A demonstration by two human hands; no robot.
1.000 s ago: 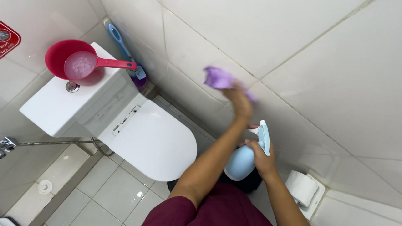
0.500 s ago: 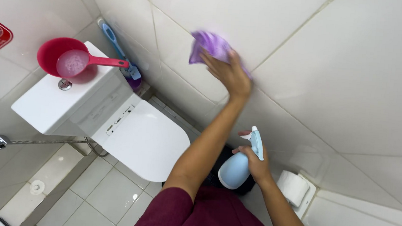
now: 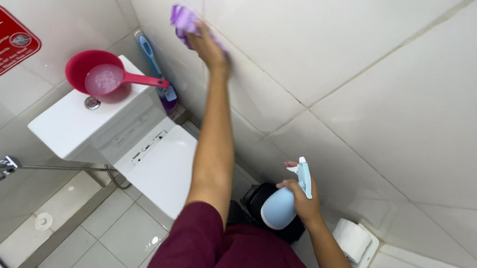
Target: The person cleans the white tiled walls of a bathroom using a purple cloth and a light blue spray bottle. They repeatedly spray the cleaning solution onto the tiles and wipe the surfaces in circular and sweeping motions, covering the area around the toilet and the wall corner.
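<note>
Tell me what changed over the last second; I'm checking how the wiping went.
The left hand slid the purple cloth up and leftward along the wall tiles, the arm stretching out. The right hand kept holding the blue spray bottle low. The red scoop stayed on the toilet tank.

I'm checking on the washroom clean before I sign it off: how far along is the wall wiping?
In hand: the left hand presses a purple cloth high on the white tiled wall, while the right hand holds a light blue spray bottle low, nozzle up. Done: cannot tell; no tile shows clear wet streaks or foam. Left: the red dipper sits on the toilet tank, and the lid is closed, neither being wiped.
</note>
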